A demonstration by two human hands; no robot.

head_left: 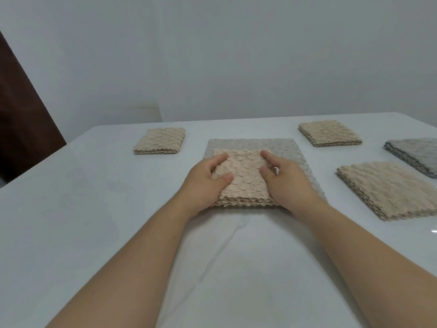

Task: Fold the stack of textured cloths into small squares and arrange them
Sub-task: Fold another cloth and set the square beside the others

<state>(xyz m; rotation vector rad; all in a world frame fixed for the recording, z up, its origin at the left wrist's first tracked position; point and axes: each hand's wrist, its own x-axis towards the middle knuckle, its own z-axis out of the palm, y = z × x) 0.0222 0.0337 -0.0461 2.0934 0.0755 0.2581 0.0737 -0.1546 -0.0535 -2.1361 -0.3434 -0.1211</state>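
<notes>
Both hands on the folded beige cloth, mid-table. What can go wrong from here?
1. Lifting the folded beige cloth may let its layers spring open; left hand and right hand grip it at its sides.
2. It sits on the grey cloth, which may drag along.

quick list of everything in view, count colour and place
grey flat cloth: 1, light grey, centre of table
peach folded cloth: 1, peach, on the grey flat cloth
beige folded squares: 3, beige, far left, far right, near right
grey folded square: 1, grey, right edge
table: 1, white, under everything
brown panel: 1, dark brown, left edge
grips: 2, bare, left grip and right grip holding the peach folded cloth's sides
</notes>
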